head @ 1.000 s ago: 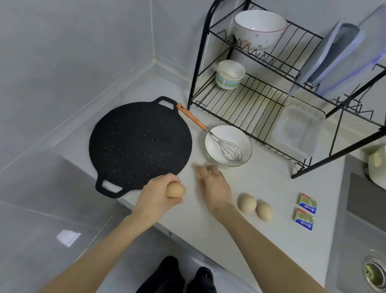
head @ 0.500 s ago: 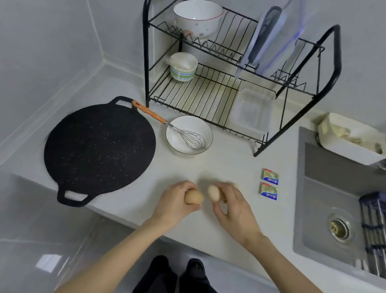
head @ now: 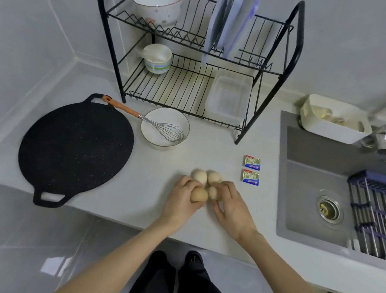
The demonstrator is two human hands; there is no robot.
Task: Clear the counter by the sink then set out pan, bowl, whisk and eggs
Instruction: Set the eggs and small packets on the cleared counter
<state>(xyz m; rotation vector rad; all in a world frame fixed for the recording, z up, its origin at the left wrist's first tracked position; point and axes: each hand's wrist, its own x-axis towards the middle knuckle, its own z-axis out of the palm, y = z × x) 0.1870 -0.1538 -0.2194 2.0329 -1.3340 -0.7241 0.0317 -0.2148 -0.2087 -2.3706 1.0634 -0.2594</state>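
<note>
Everything sits on the pale worktop (head: 133,187) in front of the black dish rack (head: 189,90), so I place things from there. Straight out from the rack's front edge, near the worktop's near side, the person's two hands meet over a cluster of four eggs. The left hand (head: 180,203) has its grip closed round a brown egg (head: 199,195), fingers curled over the top of it. The right hand (head: 235,210) has its grip curled round a pale egg (head: 213,193), and the two eggs touch each other. A third egg (head: 199,176) and a fourth egg (head: 215,177) lie side by side just on the rack side of those, touching the fingertips (whether the held eggs rest on the surface or are lifted off it, I cannot tell). Close against the rack's front left corner stands the white bowl (head: 160,118), with the whisk (head: 128,110) lying in it, wires inside and orange handle sticking out to the left over the edge of the pan (head: 76,149). That flat black pan lies left of the rack, and its near handle juts over the worktop's edge. Out from the rack's right foot, two small foil packets (head: 252,163) lie one behind the other, and the grey sink (head: 314,197) is further right. On the rack itself are a white bowl up top, upright boards, a striped cup and a clear tub below.
</note>
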